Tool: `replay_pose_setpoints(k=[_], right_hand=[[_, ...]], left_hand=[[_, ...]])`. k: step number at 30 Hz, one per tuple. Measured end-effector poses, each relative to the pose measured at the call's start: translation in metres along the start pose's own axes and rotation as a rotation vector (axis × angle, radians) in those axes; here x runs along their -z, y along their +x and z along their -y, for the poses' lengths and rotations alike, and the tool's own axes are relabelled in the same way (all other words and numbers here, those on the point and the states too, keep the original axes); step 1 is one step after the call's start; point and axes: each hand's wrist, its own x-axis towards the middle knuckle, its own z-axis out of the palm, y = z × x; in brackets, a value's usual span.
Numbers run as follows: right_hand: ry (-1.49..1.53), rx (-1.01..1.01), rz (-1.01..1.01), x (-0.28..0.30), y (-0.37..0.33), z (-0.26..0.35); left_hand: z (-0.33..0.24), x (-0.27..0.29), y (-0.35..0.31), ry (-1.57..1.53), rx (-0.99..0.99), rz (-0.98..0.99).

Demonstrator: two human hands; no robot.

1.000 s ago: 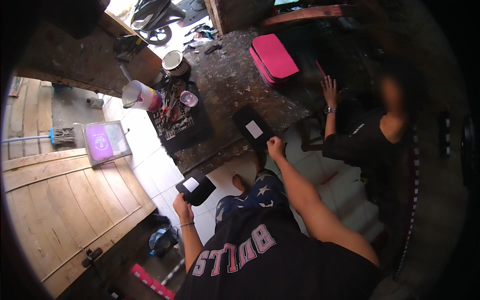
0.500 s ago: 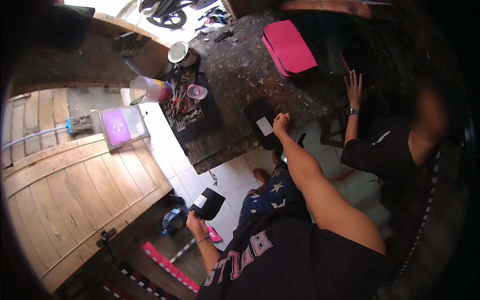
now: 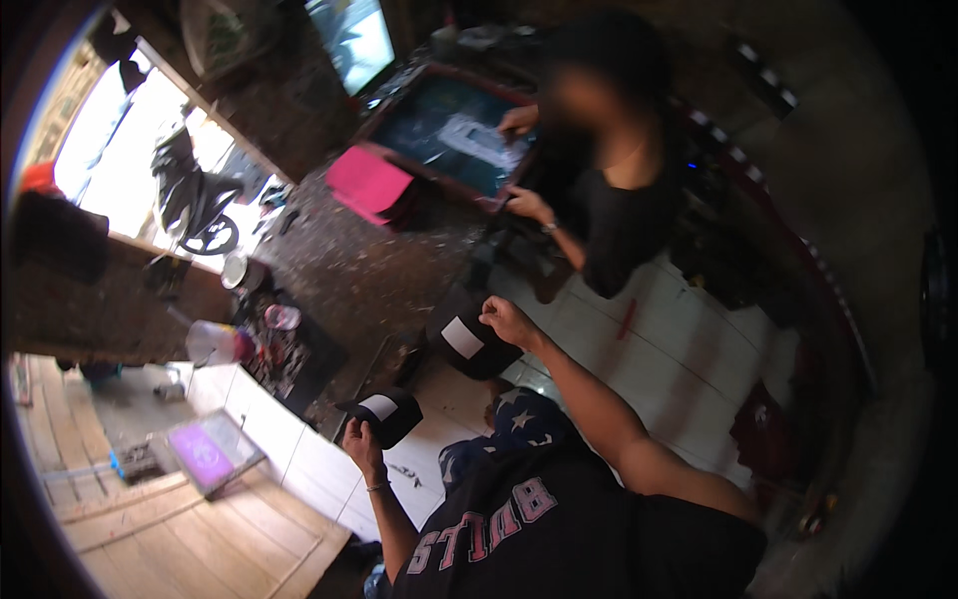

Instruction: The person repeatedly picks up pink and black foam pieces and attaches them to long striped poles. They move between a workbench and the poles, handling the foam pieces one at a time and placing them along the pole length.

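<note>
My left hand (image 3: 365, 449) pinches the edge of a flat black piece (image 3: 402, 426) with a rounded outline and a white rectangle on it. Further right, my right hand (image 3: 509, 323) grips the edge of a second black piece (image 3: 477, 357), larger and also bearing a white rectangle. It hangs by the near edge of the dark, paint-stained table (image 3: 334, 240). The two pieces are apart, with their white rectangles facing up. What they are made of I cannot tell.
A co-worker (image 3: 624, 225) has both hands at a red-framed blue-green screen (image 3: 429, 115) on the table. Beside it lies a pink stack (image 3: 367, 186). A can (image 3: 239, 272), a plastic tub (image 3: 212, 342) and a small cup (image 3: 282, 317) stand left. A wooden panel (image 3: 200, 539) is lower left.
The view has swung right, bringing the framed screen into sight. My left hand has raised its black piece toward the table, closer to the right one. The co-worker's hands are now at the screen.
</note>
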Motion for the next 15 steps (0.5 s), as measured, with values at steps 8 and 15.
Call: replay_pose_setpoints(k=[8, 15], right_hand=[[-0.252, -0.042, -0.644, 0.155, -0.222, -0.022], [-0.372, -0.189, -0.863, 0.26, -0.345, -0.062]], left_hand=[[-0.104, -0.147, -0.066, 0.29, -0.535, 0.233], [-0.196, -0.259, -0.147, 0.278, -0.767, 0.775]])
